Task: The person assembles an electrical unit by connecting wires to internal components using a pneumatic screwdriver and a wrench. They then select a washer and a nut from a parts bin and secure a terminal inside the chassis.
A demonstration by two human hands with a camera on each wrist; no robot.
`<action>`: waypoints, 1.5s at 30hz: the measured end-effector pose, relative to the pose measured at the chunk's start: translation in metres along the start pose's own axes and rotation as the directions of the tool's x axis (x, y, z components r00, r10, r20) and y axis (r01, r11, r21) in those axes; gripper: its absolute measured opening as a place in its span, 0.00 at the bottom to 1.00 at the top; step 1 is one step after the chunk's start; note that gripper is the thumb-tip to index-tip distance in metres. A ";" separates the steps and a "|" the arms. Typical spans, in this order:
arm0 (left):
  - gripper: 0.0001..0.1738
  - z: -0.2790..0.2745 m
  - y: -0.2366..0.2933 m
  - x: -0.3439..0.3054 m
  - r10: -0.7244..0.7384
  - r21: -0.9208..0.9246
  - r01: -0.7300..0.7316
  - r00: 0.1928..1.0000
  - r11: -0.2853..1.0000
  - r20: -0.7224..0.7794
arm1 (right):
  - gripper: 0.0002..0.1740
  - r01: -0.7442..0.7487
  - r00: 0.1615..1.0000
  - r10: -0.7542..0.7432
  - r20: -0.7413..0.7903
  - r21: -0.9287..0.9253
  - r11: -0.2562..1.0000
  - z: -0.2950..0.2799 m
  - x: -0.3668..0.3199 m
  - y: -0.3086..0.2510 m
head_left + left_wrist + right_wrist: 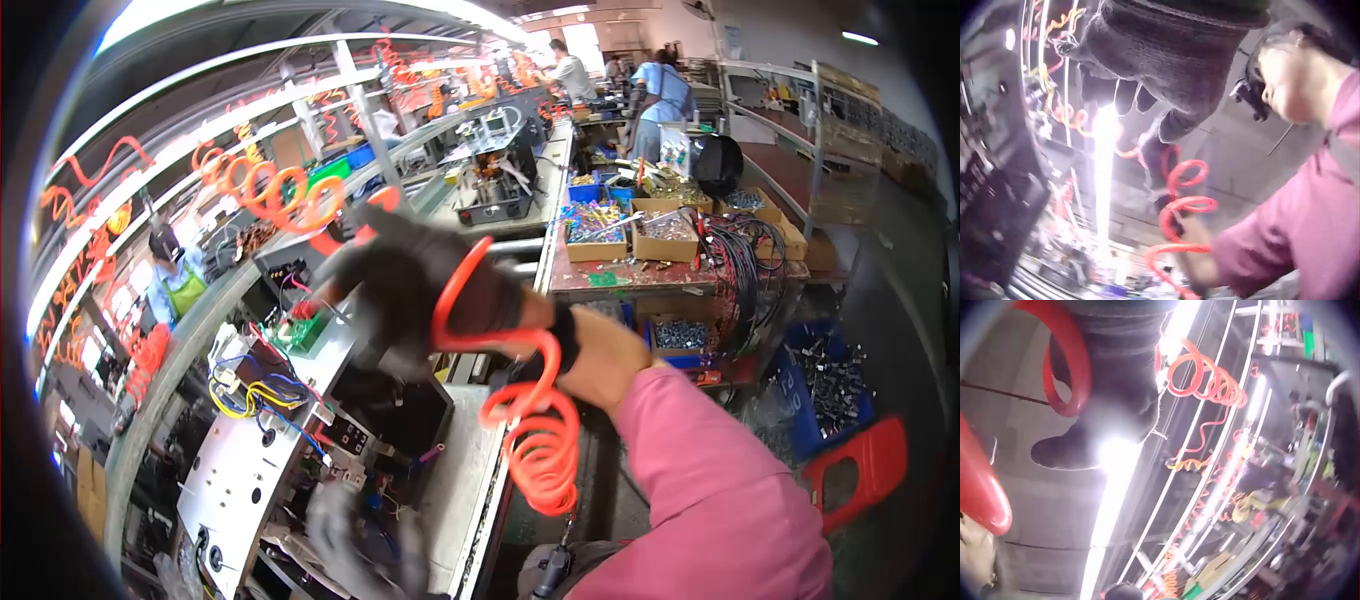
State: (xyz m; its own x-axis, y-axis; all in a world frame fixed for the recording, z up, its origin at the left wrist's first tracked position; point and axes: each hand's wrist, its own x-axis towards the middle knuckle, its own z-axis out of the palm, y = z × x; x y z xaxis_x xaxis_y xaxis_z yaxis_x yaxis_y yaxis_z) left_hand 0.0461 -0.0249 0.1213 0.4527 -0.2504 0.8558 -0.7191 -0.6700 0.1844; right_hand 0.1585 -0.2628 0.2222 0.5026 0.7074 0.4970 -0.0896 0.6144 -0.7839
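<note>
My right hand (430, 280), in a dark glove, is raised over the workbench, its fingers pointing left and blurred. A red coiled air hose (545, 450) crosses over its wrist, and more coils stretch up left behind the fingers. In the right wrist view a hose loop (1079, 375) passes in front of the glove, with the thumb (1063, 453) extended. Low over an open appliance (350, 440) with wiring is my left hand (360, 540), gloved in grey and blurred. The left wrist view shows its fingers (1122, 94) loosely bent, nothing visible between them.
A white panel (225, 480) with blue and yellow wires lies at the left. Parts boxes (665, 235) and black cables (745, 260) cover the right-hand table. A blue bin (825, 390) and red stool (860, 475) stand at right. Other people work farther back.
</note>
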 end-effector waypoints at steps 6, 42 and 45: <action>0.24 -0.021 -0.092 -0.025 -0.012 0.731 0.108 0.991 0.674 -0.136 | 0.32 -0.059 0.631 -0.319 -0.707 -0.455 0.889 -0.057 -0.016 -0.012; 0.20 -0.129 -0.130 -0.081 -0.020 0.796 0.259 0.955 0.548 -0.296 | 0.24 -0.236 0.535 -0.842 0.072 -0.944 -0.230 -0.257 0.036 0.209; 0.18 -0.122 -0.131 -0.077 0.036 0.794 0.232 0.952 0.562 -0.304 | 0.19 -0.231 0.573 -0.700 0.426 -0.736 -0.637 -0.311 0.044 0.196</action>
State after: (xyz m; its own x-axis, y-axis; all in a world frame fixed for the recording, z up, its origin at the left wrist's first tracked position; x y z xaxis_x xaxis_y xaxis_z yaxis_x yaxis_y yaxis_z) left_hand 0.0410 0.1674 0.0902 0.2444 -0.0500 0.9684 0.1192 -0.9896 -0.0811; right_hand 0.4306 -0.2200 -0.0248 -0.0150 0.1241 0.9922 0.5736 -0.8117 0.1102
